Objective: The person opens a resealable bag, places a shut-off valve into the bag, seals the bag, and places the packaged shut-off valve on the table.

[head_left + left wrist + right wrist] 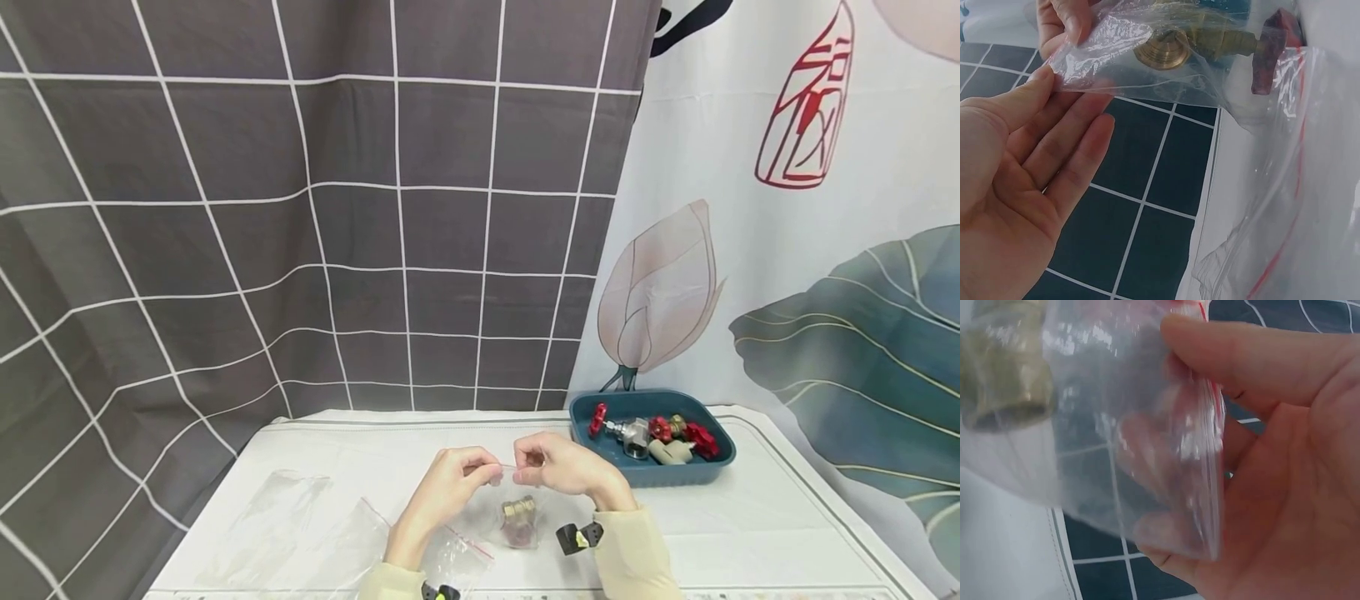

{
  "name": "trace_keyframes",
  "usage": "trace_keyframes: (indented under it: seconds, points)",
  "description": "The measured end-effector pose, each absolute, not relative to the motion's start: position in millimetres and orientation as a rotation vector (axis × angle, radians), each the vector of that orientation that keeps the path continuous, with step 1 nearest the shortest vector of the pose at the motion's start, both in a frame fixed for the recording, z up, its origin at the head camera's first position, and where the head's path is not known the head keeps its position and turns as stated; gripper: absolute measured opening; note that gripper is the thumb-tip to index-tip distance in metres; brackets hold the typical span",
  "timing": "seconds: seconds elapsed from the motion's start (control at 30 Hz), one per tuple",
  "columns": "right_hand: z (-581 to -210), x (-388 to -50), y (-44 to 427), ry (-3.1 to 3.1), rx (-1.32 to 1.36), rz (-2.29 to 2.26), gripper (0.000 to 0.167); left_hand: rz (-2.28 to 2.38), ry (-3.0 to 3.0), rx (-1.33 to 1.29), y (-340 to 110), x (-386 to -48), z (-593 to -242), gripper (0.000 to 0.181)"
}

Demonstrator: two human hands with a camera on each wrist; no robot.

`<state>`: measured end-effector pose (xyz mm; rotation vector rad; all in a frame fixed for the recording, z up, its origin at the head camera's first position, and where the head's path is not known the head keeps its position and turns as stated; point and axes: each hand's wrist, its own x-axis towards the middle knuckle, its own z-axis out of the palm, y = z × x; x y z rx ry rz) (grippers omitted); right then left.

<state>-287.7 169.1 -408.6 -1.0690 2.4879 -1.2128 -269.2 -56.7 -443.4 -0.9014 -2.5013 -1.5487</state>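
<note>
Brass valve [516, 507] in a zip-lock bag [531, 540], pinched by two hands

From the head camera I see the bag hanging between my left hand [442, 492] and my right hand [562, 467], over the middle of the table [757, 517] toward its front edge. Loose clear plastic [277, 508] lies toward the table's left edge. Near the back right corner sits a blue tray [637, 477] of red-handled valves and pale fittings [670, 452].

On the left wrist, my thumb and forefinger are closed on the bag's corner, the other fingers spread loosely below. The valve's red handle [1271, 50] shows through the plastic.

On the right wrist, my thumb presses the red-lined zip edge [1217, 425] against the fingers; more fingers show behind the film.
</note>
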Motion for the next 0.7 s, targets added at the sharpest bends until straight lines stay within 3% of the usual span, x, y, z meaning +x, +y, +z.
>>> trace_keyframes:
  seconds: [0.17, 0.7]
  points:
    - [-407.3, -286.4, 172.9, 2.442, -0.993, -1.213, 0.021, -1.560, -2.502, -0.887, -56.6, -270.7, -444.7, 0.021]
    - [-411.2, -288.8, 176.6, 2.437, -1.078, -1.227, 0.032, -1.571, -2.512, -0.885, -55.7, -268.8, -443.2, 0.017]
